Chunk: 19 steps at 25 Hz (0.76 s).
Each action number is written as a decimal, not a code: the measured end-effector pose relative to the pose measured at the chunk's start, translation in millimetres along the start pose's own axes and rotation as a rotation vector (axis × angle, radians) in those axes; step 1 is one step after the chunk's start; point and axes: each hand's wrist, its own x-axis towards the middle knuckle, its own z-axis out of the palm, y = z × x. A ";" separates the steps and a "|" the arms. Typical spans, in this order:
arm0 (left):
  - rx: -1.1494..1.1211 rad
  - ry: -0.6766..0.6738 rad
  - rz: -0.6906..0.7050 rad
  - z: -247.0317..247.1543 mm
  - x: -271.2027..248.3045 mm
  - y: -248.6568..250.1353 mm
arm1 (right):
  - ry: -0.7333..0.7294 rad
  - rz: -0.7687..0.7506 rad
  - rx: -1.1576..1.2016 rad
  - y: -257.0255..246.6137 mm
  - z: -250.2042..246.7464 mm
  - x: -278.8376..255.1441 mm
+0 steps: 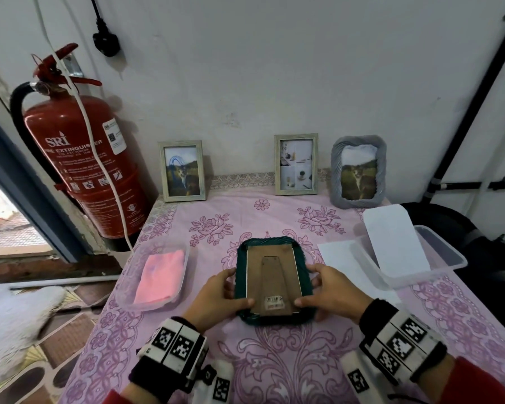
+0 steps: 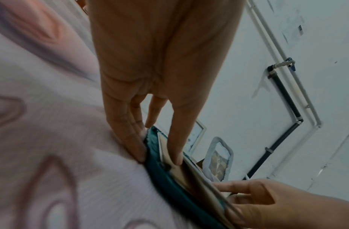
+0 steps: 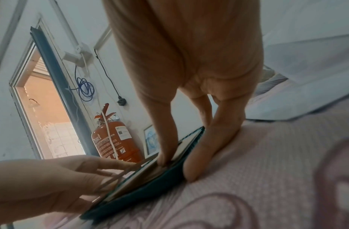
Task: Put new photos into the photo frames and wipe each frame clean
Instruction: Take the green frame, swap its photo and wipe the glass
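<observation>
A dark green photo frame point(image 1: 274, 243) lies face down on the pink flowered tablecloth, its brown backing board point(image 1: 273, 284) and barcode sticker facing up. My left hand point(image 1: 235, 288) holds its left edge, thumb on the backing and fingers along the side. My right hand point(image 1: 306, 285) holds the right edge the same way. In the left wrist view the left hand point(image 2: 159, 159) has its thumb pressed on the board beside the green frame point(image 2: 162, 175). In the right wrist view the right hand point(image 3: 176, 168) pinches the green frame point(image 3: 150, 186).
Three frames stand against the wall: a wooden one point(image 1: 182, 170), another wooden one point(image 1: 296, 164), and a grey one point(image 1: 358, 172). A pink cloth point(image 1: 161, 277) lies in a clear tray at left. White sheets point(image 1: 394, 240) rest in a clear container point(image 1: 446, 258) at right. A fire extinguisher point(image 1: 85, 164) hangs at left.
</observation>
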 end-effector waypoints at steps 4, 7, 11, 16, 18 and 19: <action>0.008 -0.003 0.092 0.7 -8.4 0.9 | -0.001 0.009 0.057 2.8 0.5 -3.6; -0.032 -0.051 0.131 -1.1 -12.3 0.9 | -0.011 -0.035 0.002 3.5 0.5 -4.3; -0.069 -0.050 0.117 -1.6 -10.3 -2.1 | -0.005 -0.033 0.034 5.4 1.9 -4.5; -0.089 -0.048 0.117 -0.2 -8.1 -5.9 | -0.007 -0.040 0.124 9.7 1.8 -4.3; -0.080 -0.051 0.118 0.4 -7.8 -7.0 | -0.009 -0.040 0.147 10.8 2.3 -3.7; -0.071 -0.051 0.113 0.4 -7.6 -7.7 | -0.011 -0.038 0.156 11.3 2.5 -3.5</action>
